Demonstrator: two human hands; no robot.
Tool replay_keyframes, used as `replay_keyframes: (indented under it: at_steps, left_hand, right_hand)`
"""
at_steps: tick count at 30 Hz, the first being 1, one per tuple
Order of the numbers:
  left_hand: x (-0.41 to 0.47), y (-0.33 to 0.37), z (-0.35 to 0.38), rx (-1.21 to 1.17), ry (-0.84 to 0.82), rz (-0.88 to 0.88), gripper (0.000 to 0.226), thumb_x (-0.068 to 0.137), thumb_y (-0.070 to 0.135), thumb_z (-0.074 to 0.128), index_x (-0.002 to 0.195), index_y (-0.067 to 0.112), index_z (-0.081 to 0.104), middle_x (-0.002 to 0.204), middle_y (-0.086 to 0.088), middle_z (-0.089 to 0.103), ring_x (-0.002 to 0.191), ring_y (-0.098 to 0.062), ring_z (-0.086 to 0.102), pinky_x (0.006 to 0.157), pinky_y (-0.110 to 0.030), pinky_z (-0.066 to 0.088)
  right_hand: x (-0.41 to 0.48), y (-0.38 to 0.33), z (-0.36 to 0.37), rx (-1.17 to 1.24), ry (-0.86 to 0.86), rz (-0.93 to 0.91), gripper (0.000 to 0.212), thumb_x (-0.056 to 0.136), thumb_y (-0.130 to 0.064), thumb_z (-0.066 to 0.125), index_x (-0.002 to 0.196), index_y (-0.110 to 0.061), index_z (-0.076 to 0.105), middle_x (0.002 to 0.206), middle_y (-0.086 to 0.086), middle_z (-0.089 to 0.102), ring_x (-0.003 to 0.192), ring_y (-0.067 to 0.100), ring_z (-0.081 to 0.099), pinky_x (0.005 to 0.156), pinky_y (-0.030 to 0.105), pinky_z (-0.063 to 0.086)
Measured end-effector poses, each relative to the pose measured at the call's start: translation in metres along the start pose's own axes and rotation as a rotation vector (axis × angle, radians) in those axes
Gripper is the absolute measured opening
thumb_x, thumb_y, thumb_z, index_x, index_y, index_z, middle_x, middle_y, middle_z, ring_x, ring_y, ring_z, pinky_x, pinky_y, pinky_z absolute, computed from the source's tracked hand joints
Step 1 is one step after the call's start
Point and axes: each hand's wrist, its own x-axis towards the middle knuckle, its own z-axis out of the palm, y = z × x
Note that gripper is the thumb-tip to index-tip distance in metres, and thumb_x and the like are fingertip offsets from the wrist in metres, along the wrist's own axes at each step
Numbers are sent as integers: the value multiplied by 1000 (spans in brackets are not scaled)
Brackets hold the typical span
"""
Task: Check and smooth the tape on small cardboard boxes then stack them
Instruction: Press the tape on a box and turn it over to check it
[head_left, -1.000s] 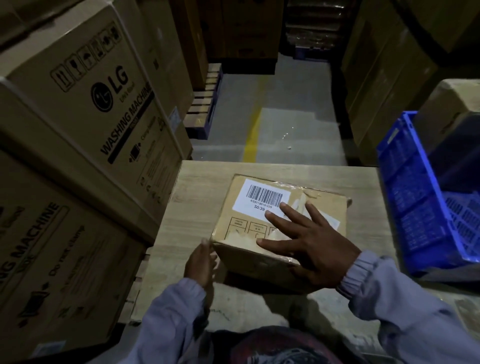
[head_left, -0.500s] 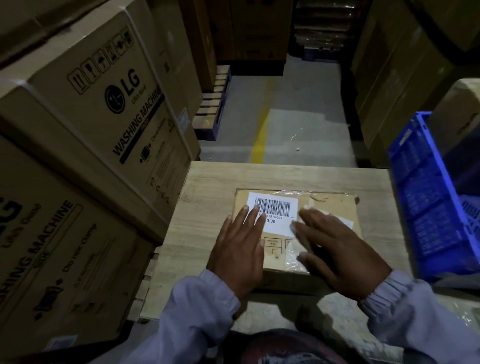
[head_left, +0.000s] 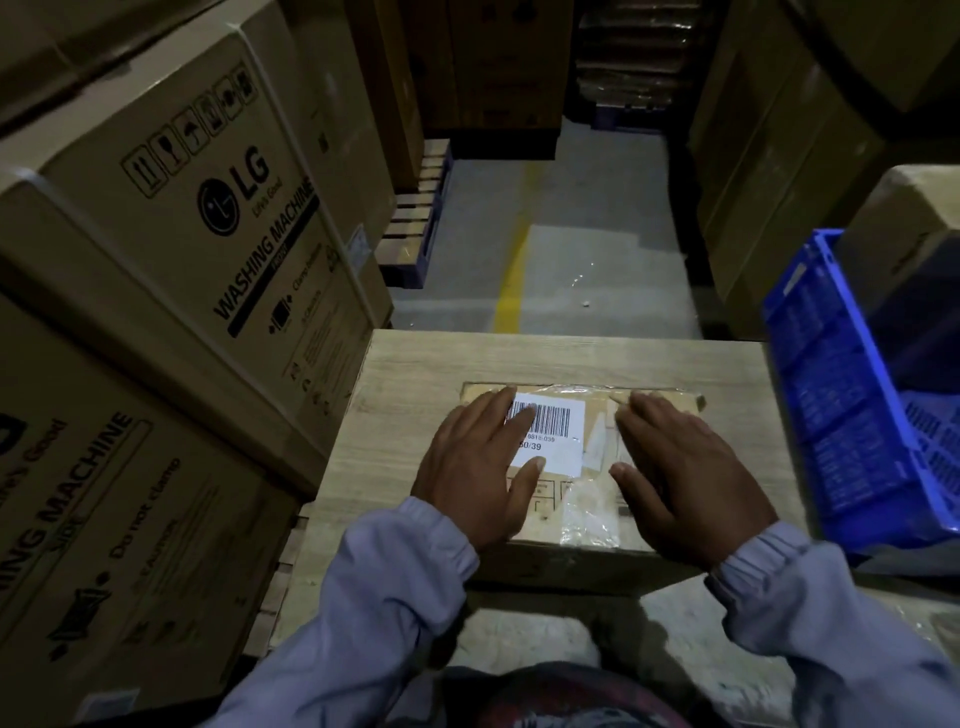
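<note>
At 9 o'clock, big cartons (head_left: 208, 223) read "LG", "WASHING MACHINE" and "Do not clamp". Toward 6 o'clock the small cardboard box (head_left: 545, 514) lies flat on the wooden table (head_left: 415, 374). The left hand (head_left: 472, 467) presses flat, fingers straight, on its barcode label (head_left: 556, 431), which is marked "50/39". The right hand (head_left: 685, 467) lies equally flat beside the clear tape (head_left: 589, 514). A blue crate (head_left: 841, 415) stands at 3 o'clock. Smoothing seems underway. No stack is visible, so stacking likely remains.
</note>
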Motion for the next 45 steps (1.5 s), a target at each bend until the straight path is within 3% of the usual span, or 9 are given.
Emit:
replay_keyframes:
  at_steps: [13, 16, 19, 25, 28, 33, 36, 42, 45]
  left_hand:
    - [4, -3, 8, -66, -3, -27, 63, 92, 51, 35, 146, 21, 39, 158, -3, 27, 148, -19, 18, 120, -44, 17]
    - [0, -11, 9, -238, 28, -221, 74, 88, 56, 41, 152, 24, 24, 162, -3, 10, 149, -19, 5, 120, -39, 13]
    - [-9, -16, 7, -501, 8, -450, 77, 89, 53, 53, 153, 37, 12, 154, 4, 34, 135, -16, 40, 107, -29, 36]
    - [-11, -12, 10, -609, 4, -508, 76, 93, 38, 58, 150, 47, 9, 112, 15, 60, 85, 6, 58, 63, 0, 39]
    - [-8, -13, 6, -664, 39, -511, 75, 92, 32, 62, 151, 42, 15, 102, 27, 57, 80, 12, 58, 63, 1, 40]
    - [-14, -15, 16, -814, 50, -541, 74, 91, 37, 61, 149, 45, 15, 113, 40, 45, 96, 23, 50, 86, -7, 43]
    - [-20, -15, 35, -925, -14, -584, 71, 90, 39, 58, 149, 41, 18, 121, 28, 55, 103, 9, 58, 94, -24, 50]
    - [-30, -24, 52, -944, -20, -608, 46, 97, 24, 54, 136, 40, 36, 121, 19, 59, 104, 12, 59, 89, -9, 45]
    - [-30, -27, 48, -844, -13, -576, 50, 94, 40, 57, 140, 34, 36, 142, 15, 41, 134, -2, 39, 105, -17, 33]
  right_hand:
    - [1, 4, 6, 124, 39, 10, 71, 89, -60, 31, 148, -20, 35, 157, -4, 18, 147, 15, 16, 117, 35, 11]
    - [-5, 9, 0, 432, 90, 130, 79, 84, -60, 43, 152, -26, 20, 159, -11, 10, 146, 4, 10, 114, 24, 15]
    - [-17, 11, 2, 860, 129, 349, 84, 81, -43, 58, 153, -30, 16, 150, -17, 33, 125, -18, 37, 98, 8, 35]
    - [-29, -2, 15, 1842, 148, 719, 37, 94, -17, 44, 129, -13, 56, 103, 14, 73, 87, 27, 72, 60, 32, 58]
    - [-27, -6, 7, 1769, 169, 719, 34, 99, -18, 40, 128, -12, 57, 98, 13, 74, 83, 26, 72, 59, 33, 59]
    - [-23, 0, -18, 1427, 164, 388, 64, 90, -54, 50, 147, -30, 37, 151, -5, 42, 140, 19, 37, 115, 54, 26]
    - [-17, -10, -35, 1123, 123, 297, 75, 84, -69, 41, 150, -35, 28, 155, -19, 28, 144, 3, 23, 120, 45, 17]
    - [-15, -38, -22, 764, 125, 188, 56, 90, -59, 22, 144, -46, 13, 154, -27, 10, 144, -7, 6, 120, 29, 9]
    - [-16, -32, 4, 636, 113, 164, 54, 92, -58, 21, 145, -48, 13, 156, -24, 6, 146, -4, 2, 119, 32, 7]
